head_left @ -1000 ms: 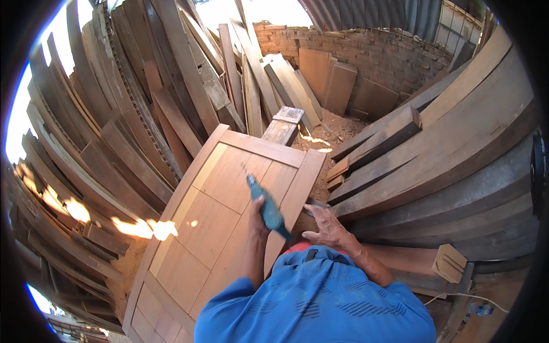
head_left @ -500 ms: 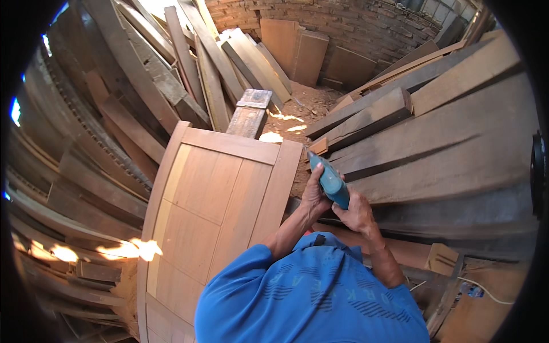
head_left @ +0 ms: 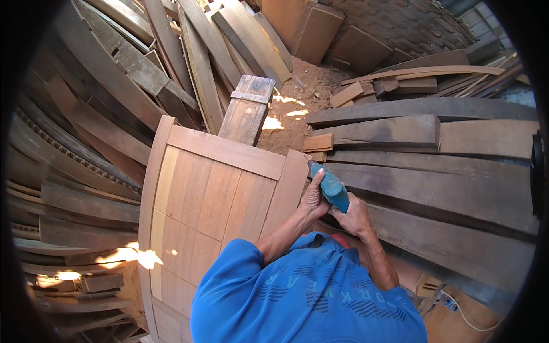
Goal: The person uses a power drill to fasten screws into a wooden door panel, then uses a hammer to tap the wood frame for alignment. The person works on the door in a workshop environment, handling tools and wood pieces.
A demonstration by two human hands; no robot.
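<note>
Both my hands are wrapped around a teal handheld power tool [head_left: 333, 190] with a dark tip; its exact kind cannot be made out. My left hand [head_left: 312, 200] grips its front part, the thumb lying along the top. Farther back, my right hand [head_left: 354, 216] closes on the rear end. The tool's tip is at the far right corner of a pale wooden door panel [head_left: 229, 153], by its right edge; whether they touch is unclear. That panel lies flat to my left, framed by rails, with several boards inside.
A worn wooden plank [head_left: 247, 111] sticks out beyond the panel's far end. Long boards [head_left: 211, 51] lean at the far left, and thick dark timbers [head_left: 400, 177] are stacked at the right. Small wood blocks [head_left: 318, 142] sit near the tool. A white cord [head_left: 469, 324] curves at the lower right.
The view has shifted and turned slightly. The tool's tip is now closer to the panel's right edge. Both hands keep the same hold on it.
</note>
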